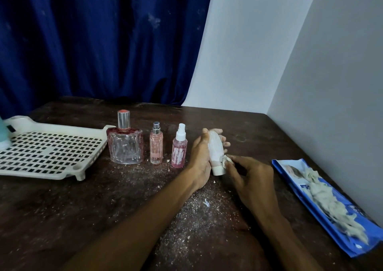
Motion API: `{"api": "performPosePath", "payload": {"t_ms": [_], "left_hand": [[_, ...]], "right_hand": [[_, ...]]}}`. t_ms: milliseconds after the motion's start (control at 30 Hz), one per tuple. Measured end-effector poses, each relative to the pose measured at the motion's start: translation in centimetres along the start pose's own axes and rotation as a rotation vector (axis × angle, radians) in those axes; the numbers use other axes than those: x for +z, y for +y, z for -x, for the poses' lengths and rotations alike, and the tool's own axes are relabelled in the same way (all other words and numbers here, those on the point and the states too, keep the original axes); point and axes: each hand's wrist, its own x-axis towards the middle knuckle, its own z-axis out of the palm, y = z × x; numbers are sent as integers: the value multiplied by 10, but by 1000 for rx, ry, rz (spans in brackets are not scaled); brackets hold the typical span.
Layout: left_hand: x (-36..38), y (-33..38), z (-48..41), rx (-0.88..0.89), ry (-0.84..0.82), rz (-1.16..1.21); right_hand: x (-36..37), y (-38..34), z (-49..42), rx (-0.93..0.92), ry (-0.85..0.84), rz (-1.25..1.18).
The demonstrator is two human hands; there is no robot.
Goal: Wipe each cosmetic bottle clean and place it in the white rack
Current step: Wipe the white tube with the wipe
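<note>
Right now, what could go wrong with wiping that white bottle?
The left hand holding the white bottle is close to the upright spray bottle; a bump might topple it. The right hand pinches only a small wad, so smears may stay. White crumbs litter the table; a cleaned bottle set there could get dirty again.

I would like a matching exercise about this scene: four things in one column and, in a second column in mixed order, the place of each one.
Things
1. white rack
2. white tube
3. wipe
4. blue packet

Places
A. held in the left hand
B. lying at the right side of the table
C. pinched by the right hand
D. lying at the left side of the table

Pairs: 1-D, 2-A, 3-C, 4-B
</note>
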Motion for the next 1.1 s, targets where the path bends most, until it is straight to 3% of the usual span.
{"api": "performPosePath", "payload": {"t_ms": [1100], "left_hand": [[1, 0, 5, 32, -47, -39]], "right_hand": [[0, -5, 2, -5, -13, 45]]}}
